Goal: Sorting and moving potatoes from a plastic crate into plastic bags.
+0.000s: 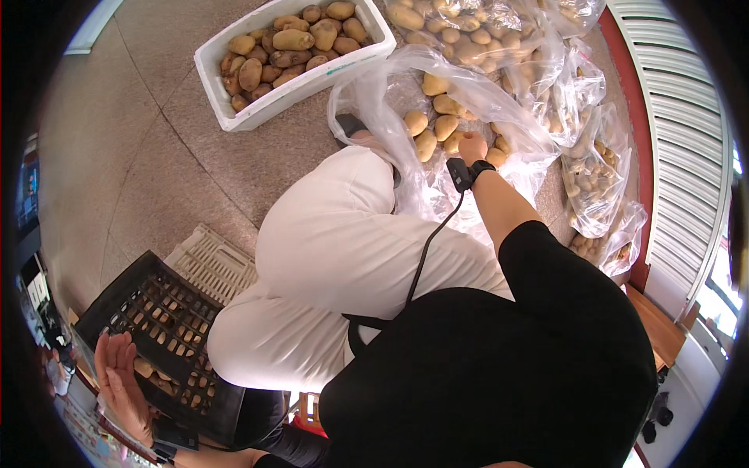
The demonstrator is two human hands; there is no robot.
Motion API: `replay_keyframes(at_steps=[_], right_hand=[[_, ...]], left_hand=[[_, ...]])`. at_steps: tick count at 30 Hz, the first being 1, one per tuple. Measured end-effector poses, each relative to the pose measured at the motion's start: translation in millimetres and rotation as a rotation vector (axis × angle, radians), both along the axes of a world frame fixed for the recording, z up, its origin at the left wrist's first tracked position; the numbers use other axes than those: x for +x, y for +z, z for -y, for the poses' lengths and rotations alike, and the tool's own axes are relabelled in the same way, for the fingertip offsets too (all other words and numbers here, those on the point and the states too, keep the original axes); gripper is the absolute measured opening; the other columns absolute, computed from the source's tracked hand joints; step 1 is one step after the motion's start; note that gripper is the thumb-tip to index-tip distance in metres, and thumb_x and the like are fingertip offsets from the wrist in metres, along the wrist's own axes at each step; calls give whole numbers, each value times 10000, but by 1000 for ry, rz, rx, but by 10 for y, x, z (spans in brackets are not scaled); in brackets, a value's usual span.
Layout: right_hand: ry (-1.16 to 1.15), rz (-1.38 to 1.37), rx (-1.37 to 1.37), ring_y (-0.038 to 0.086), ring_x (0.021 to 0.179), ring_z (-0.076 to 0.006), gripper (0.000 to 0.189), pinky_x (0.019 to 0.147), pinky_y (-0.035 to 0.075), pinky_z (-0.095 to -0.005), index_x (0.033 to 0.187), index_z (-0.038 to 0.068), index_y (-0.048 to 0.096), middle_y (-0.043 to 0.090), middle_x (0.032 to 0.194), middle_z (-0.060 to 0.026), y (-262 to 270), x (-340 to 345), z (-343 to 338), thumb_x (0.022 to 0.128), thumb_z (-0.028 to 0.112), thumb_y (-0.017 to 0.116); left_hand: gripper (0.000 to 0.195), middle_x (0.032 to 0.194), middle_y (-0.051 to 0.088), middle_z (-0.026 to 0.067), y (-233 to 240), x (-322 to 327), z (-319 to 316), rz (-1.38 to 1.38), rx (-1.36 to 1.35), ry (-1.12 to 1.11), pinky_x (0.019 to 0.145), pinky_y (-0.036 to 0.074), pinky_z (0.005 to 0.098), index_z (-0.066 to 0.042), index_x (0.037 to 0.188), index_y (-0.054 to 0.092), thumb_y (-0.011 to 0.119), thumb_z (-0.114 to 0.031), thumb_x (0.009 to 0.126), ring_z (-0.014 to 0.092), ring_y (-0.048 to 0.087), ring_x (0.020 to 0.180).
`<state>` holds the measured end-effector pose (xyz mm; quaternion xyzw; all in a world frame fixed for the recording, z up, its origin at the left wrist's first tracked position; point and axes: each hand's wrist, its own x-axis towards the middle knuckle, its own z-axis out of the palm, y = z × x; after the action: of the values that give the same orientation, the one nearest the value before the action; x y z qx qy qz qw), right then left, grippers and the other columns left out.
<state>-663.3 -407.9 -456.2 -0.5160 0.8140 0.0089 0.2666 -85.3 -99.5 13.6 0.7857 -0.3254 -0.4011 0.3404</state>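
Over a large clear plastic bag [386,111] of potatoes, my right hand [473,147] is curled, with a black device strapped at the wrist. It is against or very near a pale potato [454,142]; whether the fingers hold it cannot be told. Loose potatoes [425,144] lie around it within the bag's spread mouth. My left hand [123,383] is stretched flat, palm showing and thumb apart, at the outer side of a black plastic crate [175,327]. Nothing is in that hand. Potatoes [153,374] show through the crate's slatted side.
A white foam box [281,111] full of potatoes stands on the tiled floor [169,158]. Several tied bags of potatoes [594,169] line the right, beside a slatted white panel [673,117]. A beige plastic crate [213,263] is behind the black one. A cable [433,240] crosses my lap.
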Motion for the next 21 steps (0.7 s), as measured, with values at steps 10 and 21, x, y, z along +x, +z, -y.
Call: replay_keyframes(at_steps=[10,21], right_hand=[[237,-49,163,541,1074,-371,452,882,453,-427,1127,15,563,593,1070,-238,-389,-168,111,748,261,583],[377,-135,379,584,1022,-333,662,863,477,-398,1096,-11,548,600,1068,-212,74,354,-219,585,347,769]], left_hand=[[589,1267,471,151,-20,126,-38,-73,-18,21,1018,333,395,7,1352,320,424,-405,944,264,440,1215],[599,1239,488,169,-22,81,7,-89,-32,62,995,372,389,52,1343,309,449,-371,944,268,469,1183]])
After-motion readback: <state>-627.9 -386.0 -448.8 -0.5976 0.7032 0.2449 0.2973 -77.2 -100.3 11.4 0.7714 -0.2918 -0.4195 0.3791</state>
